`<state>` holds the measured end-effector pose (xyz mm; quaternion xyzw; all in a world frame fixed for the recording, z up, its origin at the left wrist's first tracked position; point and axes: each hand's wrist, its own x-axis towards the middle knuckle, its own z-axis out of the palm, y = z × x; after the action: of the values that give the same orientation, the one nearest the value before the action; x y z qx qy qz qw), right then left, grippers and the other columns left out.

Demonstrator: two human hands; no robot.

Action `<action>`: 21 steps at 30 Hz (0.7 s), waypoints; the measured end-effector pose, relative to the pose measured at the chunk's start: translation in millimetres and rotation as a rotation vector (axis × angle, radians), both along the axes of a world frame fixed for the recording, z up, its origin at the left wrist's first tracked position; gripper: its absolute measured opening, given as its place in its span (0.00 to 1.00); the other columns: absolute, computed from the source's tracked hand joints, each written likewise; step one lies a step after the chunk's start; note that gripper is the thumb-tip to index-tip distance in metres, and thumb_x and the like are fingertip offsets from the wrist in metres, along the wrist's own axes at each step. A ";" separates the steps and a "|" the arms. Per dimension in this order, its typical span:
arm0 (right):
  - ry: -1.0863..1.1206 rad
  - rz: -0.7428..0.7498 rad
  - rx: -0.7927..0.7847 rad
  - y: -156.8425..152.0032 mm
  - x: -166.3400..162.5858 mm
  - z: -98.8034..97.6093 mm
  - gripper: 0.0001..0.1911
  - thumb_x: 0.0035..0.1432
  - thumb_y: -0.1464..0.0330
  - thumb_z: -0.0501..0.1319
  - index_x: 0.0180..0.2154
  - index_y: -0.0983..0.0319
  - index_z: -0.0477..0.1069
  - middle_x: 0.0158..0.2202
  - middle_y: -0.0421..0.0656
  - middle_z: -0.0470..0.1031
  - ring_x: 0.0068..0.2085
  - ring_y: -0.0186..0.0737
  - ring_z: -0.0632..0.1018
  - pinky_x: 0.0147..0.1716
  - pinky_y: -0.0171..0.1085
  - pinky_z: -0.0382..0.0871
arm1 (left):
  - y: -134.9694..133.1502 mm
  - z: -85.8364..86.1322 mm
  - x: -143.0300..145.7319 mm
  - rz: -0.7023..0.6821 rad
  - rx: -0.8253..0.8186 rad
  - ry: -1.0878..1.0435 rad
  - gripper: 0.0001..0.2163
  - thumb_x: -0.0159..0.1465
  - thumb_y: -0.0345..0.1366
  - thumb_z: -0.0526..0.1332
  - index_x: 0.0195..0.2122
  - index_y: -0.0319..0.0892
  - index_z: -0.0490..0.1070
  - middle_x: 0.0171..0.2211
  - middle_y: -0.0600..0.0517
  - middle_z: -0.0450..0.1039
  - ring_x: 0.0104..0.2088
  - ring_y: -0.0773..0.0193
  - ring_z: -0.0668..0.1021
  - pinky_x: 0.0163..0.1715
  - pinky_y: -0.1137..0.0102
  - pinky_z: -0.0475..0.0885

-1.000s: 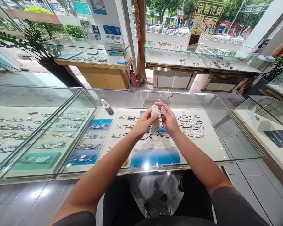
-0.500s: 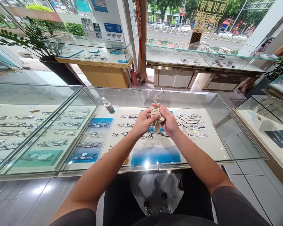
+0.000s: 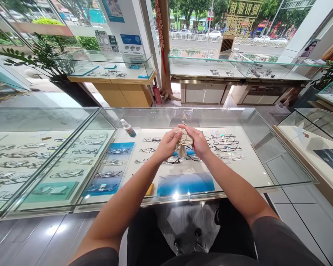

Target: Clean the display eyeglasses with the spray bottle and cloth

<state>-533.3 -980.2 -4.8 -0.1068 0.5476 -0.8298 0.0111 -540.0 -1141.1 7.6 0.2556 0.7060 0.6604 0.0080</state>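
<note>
Both my hands are held together above a glass display counter. My left hand is closed on a beige cleaning cloth. My right hand pinches a pair of thin-framed clear glasses, one lens sticking up above my fingers and the other wrapped in the cloth. Rows of glasses lie on white and blue trays inside the counter beneath my hands.
A small white spray bottle stands on the counter top to the left of my hands. More glass showcases stand at the left, far back and right. A potted plant is at the back left.
The glasses have come down and the cloth has bunched up around one lens; my hands have closed in together. The view has shifted slightly.
</note>
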 end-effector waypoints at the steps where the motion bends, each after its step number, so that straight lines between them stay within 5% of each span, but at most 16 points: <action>1: -0.006 -0.014 -0.005 0.8 -1.1 -0.2 0.22 0.61 0.49 0.71 0.48 0.56 0.89 0.48 0.43 0.87 0.51 0.46 0.81 0.52 0.41 0.74 | -0.2 1.4 -0.3 -0.033 0.010 -0.018 0.28 0.70 0.65 0.65 0.45 0.40 0.79 0.36 0.49 0.79 0.37 0.59 0.77 0.42 0.65 0.73; 7: -0.050 -0.077 0.012 2.5 -3.8 -0.1 0.25 0.56 0.47 0.73 0.47 0.57 0.89 0.45 0.44 0.87 0.46 0.46 0.82 0.46 0.42 0.76 | 3.0 -2.6 -0.9 -0.051 0.162 -0.207 0.27 0.58 0.57 0.79 0.45 0.39 0.78 0.33 0.51 0.79 0.32 0.63 0.77 0.36 0.69 0.71; 12: -0.015 -0.101 0.096 0.6 -2.1 -4.0 0.26 0.57 0.45 0.72 0.47 0.57 0.89 0.47 0.45 0.85 0.41 0.41 0.78 0.36 0.38 0.72 | 4.7 -11.1 -1.0 0.022 0.210 -0.279 0.28 0.58 0.57 0.79 0.48 0.39 0.78 0.32 0.51 0.79 0.31 0.63 0.78 0.34 0.70 0.71; 17: 0.120 -0.114 0.157 -0.8 -0.3 -4.5 0.22 0.58 0.48 0.72 0.42 0.58 0.88 0.49 0.47 0.83 0.47 0.44 0.79 0.43 0.40 0.75 | 6.0 -13.3 -2.5 0.107 0.198 -0.225 0.27 0.59 0.61 0.77 0.40 0.40 0.77 0.30 0.53 0.76 0.29 0.67 0.73 0.31 0.71 0.67; 21: 0.191 -0.153 0.193 0.0 -0.8 -0.7 0.20 0.59 0.50 0.73 0.42 0.58 0.89 0.49 0.47 0.83 0.50 0.46 0.79 0.51 0.44 0.75 | 5.8 -9.5 -2.3 0.041 0.218 -0.231 0.29 0.59 0.62 0.77 0.42 0.40 0.77 0.31 0.54 0.74 0.30 0.67 0.72 0.32 0.71 0.67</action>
<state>-534.1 -980.2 -5.5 -0.1417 0.6298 -0.7579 -0.0943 -542.3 -1135.2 -1.9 0.1630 0.6296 0.7581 0.0476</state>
